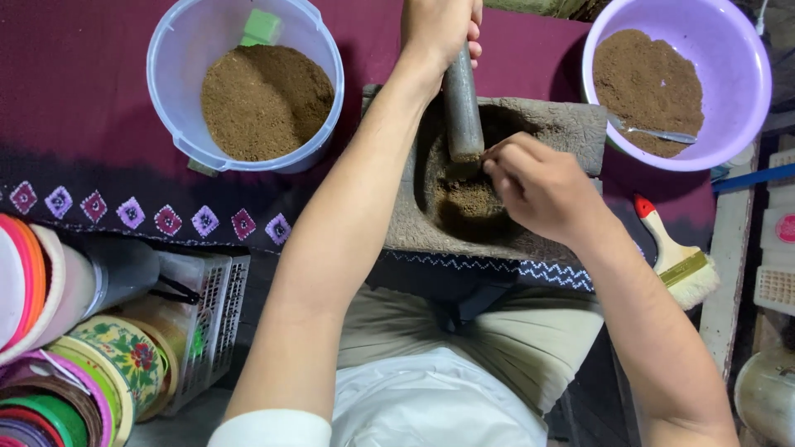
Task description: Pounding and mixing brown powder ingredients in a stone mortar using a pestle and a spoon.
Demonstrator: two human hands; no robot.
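Two hands work over a stone mortar point(571, 124) at the middle of the cloth-covered table point(83, 83). From the head view, the left hand point(439, 29) is wrapped tight around the top of a grey pestle point(462, 103), which stands nearly upright in the hollow. The right hand point(538, 186) dips in, fingers curled and pinched together at the brown powder point(468, 203) beside the pestle's tip. A clear bucket point(166, 50) of powder sits far left, a purple bowl point(737, 50) far right, a paintbrush point(679, 257) near the right edge.

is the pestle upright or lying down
Upright: the pestle stands on end in the stone mortar, left hand gripping its top, its tip in brown powder.
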